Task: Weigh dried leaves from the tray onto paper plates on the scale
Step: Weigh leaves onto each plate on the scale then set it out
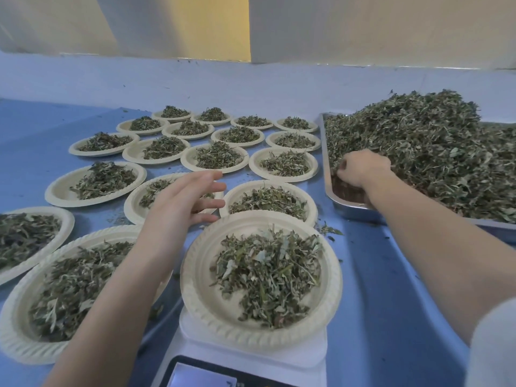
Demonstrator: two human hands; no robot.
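Nearest, at the front edge of the blue table (391, 275), the scale (251, 356) is carrying a paper plate (201, 289) with a loose mound of dried leaves (268, 277) on it; the display is showing only a pale glare, so no reading can be made out. Just beyond the plate's far left rim, the left hand (181, 208) is hovering with fingers straight and spread, holding nothing. Farther back, along the table's right edge, the right hand (360, 169) is reaching into the metal tray (349, 210), its fingers curling into the leaf pile (418, 146) at the tray's near left corner, apparently gathering a pinch. To top up well, the person is probably best taking a small pinch, dropping it on the centre of the mound, and keeping the left hand off the plate so the reading settles. Toward the far left, filled plates (195, 152) are sitting in rows.
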